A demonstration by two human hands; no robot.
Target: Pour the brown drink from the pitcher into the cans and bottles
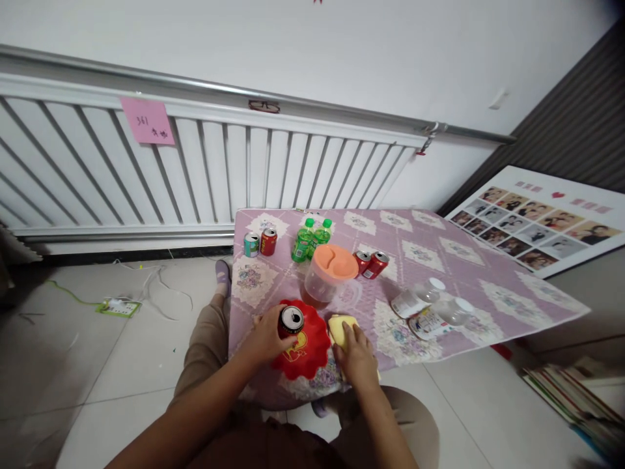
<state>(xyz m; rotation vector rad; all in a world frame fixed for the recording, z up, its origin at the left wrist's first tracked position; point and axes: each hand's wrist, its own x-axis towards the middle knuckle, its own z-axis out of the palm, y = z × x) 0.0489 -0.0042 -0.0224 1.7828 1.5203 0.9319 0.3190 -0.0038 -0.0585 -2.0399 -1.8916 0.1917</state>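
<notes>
My left hand point(265, 335) is wrapped around a drink can point(292, 318) with an opened silver top and a dark side. The can is upright over a red scalloped dish point(318, 348) with a yellow print; whether it touches the dish is hidden. To the right of the dish, my right hand point(357, 355) has its fingers curled over a folded yellow cloth point(340, 327) on the table. Just behind the dish stands a clear pitcher point(319, 290) with an orange lid and some brownish liquid at the bottom.
Behind are a teal can point(251, 245), a red can point(268, 241) and two green bottles point(303, 241). Two red cans point(377, 264) lie tilted beyond the pitcher. Clear bottles with white caps point(430, 319) lie right on the flowered tablecloth point(415, 251). A radiator point(288, 172) lines the wall.
</notes>
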